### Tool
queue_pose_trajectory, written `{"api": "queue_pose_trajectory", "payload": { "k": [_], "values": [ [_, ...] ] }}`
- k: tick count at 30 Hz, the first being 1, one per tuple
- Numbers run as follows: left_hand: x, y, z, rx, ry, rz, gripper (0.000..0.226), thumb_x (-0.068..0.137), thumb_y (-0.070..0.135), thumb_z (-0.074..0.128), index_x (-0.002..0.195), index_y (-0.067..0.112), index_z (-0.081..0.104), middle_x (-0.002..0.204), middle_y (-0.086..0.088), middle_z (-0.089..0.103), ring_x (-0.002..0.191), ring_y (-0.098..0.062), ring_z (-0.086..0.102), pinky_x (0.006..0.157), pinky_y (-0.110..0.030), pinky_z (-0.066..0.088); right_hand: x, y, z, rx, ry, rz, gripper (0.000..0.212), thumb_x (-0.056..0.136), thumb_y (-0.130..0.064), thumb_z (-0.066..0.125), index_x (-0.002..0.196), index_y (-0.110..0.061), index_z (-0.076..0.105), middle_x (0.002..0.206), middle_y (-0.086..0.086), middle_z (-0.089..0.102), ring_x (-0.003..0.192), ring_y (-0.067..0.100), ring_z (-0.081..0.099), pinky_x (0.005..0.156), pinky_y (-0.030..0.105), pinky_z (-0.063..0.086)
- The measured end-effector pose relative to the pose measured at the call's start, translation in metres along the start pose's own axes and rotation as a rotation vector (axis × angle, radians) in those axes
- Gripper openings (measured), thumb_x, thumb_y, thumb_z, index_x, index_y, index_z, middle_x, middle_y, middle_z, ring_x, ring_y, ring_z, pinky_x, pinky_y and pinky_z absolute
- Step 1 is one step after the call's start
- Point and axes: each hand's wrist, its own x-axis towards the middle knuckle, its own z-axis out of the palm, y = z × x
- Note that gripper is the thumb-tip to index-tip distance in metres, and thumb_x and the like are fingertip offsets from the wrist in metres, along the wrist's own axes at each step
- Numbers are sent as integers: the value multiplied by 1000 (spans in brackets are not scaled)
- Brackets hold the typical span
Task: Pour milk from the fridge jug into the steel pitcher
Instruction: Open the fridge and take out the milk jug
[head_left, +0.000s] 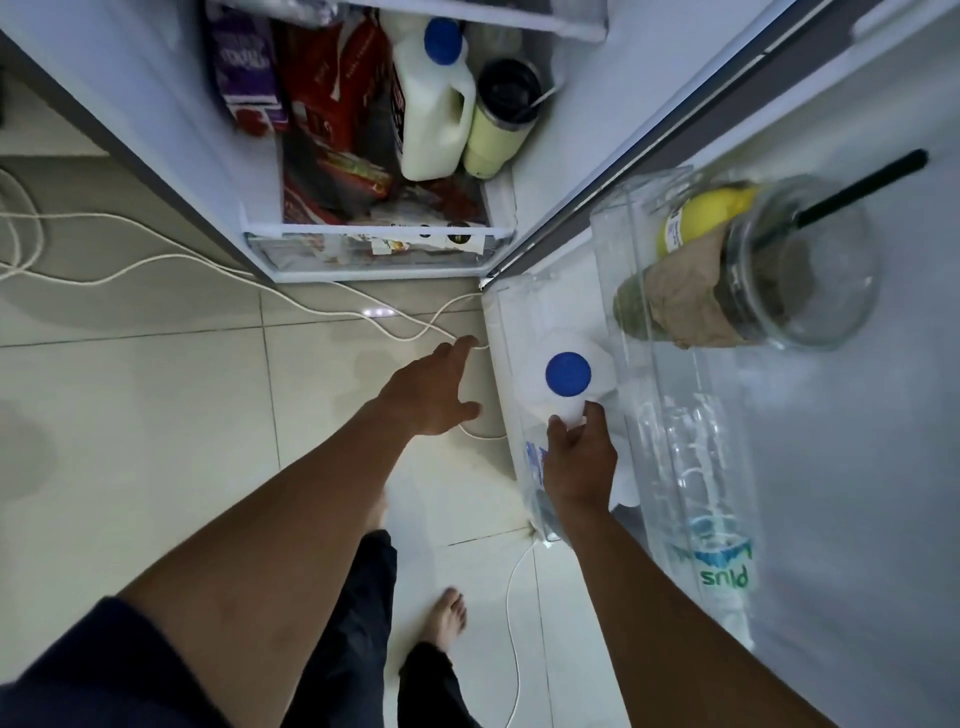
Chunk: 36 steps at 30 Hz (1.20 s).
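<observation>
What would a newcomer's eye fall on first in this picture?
The right hand grips a blue-capped jug in the lower door shelf. The left hand hovers open above the tiled floor. A second jug stands inside the fridge, and a straw cup sits in the upper door shelf.

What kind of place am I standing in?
Probably a home kitchen, at an open fridge: the right hand grips a blue-capped milk jug in the door shelf, another jug and food packets sit inside.
</observation>
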Motion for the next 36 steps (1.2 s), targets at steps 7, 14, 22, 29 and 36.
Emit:
{"api": "queue_pose_trajectory", "payload": {
  "k": [7,14,22,29,36],
  "values": [
    [-51,19,-32,-29,24,39,116,73,43,85,158,32,7,163,1,29,138,-27,45,108,-41,43,-32,-37,-26,-64,-211,-132,20,95,-19,57,108,-5,53,103,13,67,98,29,64,93,40,53],
    [-130,25,-56,-281,92,63,118,60,22,92,154,32,22,153,4,41,137,-26,44,109,-50,42,-84,-79,-51,-17,-374,-286,14,91,-23,59,91,-20,45,71,-12,50,65,4,49,62,10,40],
    [-241,65,-86,-344,259,-4,104,46,36,79,136,35,27,124,5,54,116,-22,57,92,-44,55,-149,-125,-128,83,-424,-448,19,78,-23,63,92,-11,62,82,4,64,76,23,64,72,44,58],
    [-313,148,-97,-346,500,214,98,49,37,74,139,33,36,126,3,58,115,-19,59,94,-44,54,-183,-159,-238,54,-331,-630,11,81,-23,63,79,-14,57,71,2,59,75,28,62,64,38,55],
    [-367,246,-119,-146,595,388,56,53,31,71,102,54,58,91,24,70,85,4,65,64,-16,52,-205,-152,-335,114,-165,-615,43,85,-48,63,112,-16,55,102,4,64,92,24,62,81,40,53]
  ]
}}
